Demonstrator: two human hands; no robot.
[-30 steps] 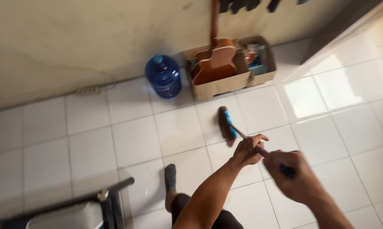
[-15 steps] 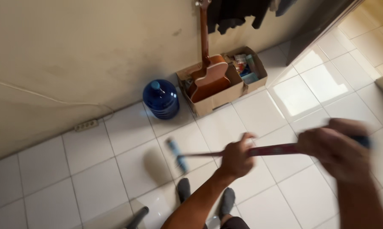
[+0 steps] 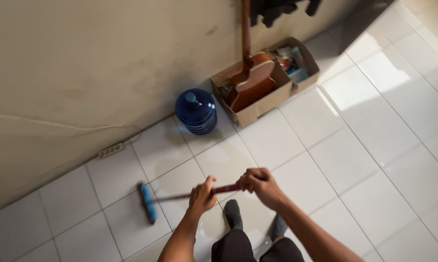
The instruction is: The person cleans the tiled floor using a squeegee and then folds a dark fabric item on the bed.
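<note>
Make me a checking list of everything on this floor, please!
Surface: white tiled floor, glossy, sunlit patch at upper right.
Job's things: broom, blue head on the tiles, reddish handle.
Clutter: blue water jug; cardboard box holding a guitar; second box of small items.
Hands: left hand and right hand both grip the handle.
Cables: power strip with cord along the wall.
Surroundings: beige wall, dark clothes hanging.

Daylight enters from the upper right, throwing a bright glare patch on the glossy white tiled floor (image 3: 374,73); the whole view is slightly soft.
</note>
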